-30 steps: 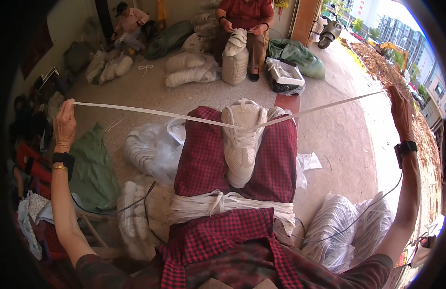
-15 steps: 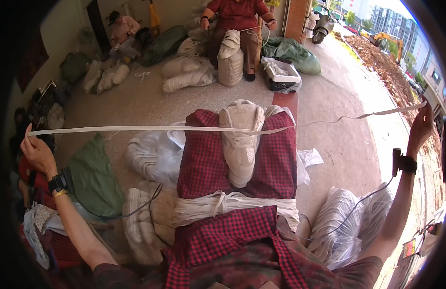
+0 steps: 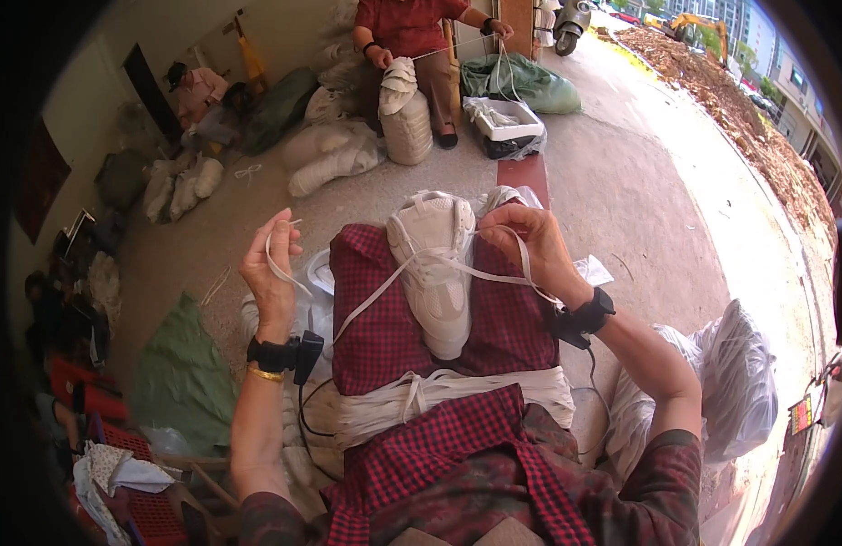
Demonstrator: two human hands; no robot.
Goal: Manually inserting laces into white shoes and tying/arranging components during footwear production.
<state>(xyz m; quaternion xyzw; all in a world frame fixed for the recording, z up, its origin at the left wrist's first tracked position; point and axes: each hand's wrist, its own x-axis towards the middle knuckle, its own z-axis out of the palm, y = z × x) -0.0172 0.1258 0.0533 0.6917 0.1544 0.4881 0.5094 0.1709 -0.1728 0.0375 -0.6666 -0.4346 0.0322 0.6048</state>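
Observation:
A cream-white shoe upper (image 3: 439,314) lies on the red-and-black checked cloth over my lap, its toe toward me. A flat white shoelace (image 3: 375,298) passes through its front, with a loose length on either side. My left hand (image 3: 272,273), raised left of the shoe, pinches one end of the lace, and a loop hangs below the fingers. Close to the shoe's right edge, my right hand (image 3: 534,241) pinches the other end near the eyelets. A thick bundle of white laces (image 3: 494,391) is tied across my lap below the toe.
Plastic-wrapped white bundles (image 3: 735,382) stand at my right. At my left are a green sack (image 3: 180,364) and a red basket (image 3: 152,514) with cloths. Opposite, a seated person (image 3: 412,41) pulls a lace beside a white tray (image 3: 521,132). Another person (image 3: 202,96) sits farther back left.
Both hands have come inward from wide apart, where the lace was stretched straight across the shoe. The lace is now slack, and the right hand has brought its end to the shoe's side.

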